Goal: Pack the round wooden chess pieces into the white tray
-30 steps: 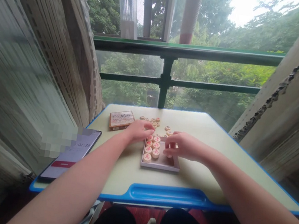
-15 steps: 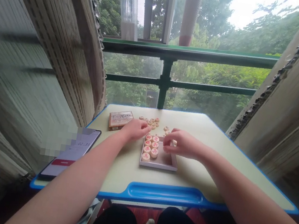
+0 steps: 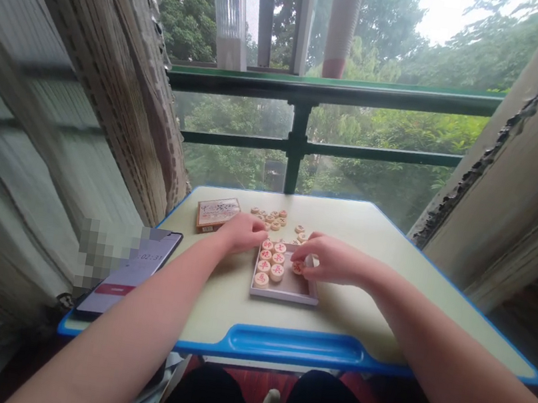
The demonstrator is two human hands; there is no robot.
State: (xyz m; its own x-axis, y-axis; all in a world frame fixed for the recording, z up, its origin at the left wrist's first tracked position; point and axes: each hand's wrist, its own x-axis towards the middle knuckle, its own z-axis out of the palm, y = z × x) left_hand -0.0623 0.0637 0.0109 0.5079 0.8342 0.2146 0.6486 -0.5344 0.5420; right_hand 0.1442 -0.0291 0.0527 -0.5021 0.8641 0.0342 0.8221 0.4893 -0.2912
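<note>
A shallow pale tray (image 3: pixel 284 295) stands on the table, holding several round wooden xiangqi pieces (image 3: pixel 270 262) with red characters, packed in two columns at its left side. My right hand (image 3: pixel 336 260) is over the tray's right part, its fingertips on another red-marked piece (image 3: pixel 297 268). My left hand (image 3: pixel 242 233) is just left of the tray, its fingertips towards a loose heap of pieces (image 3: pixel 269 217) at the far side. Whatever lies under those fingers is hidden.
A small printed cardboard box (image 3: pixel 218 214) lies at the table's far left. A phone (image 3: pixel 148 264) showing a timer lies under my left forearm. The table (image 3: pixel 213 301) has a blue edge and a blue groove (image 3: pixel 295 345). Bamboo blinds and a green window rail surround it.
My right hand has shifted left over the tray, and a piece now shows under its fingertips. The timer on the phone has advanced by one second.
</note>
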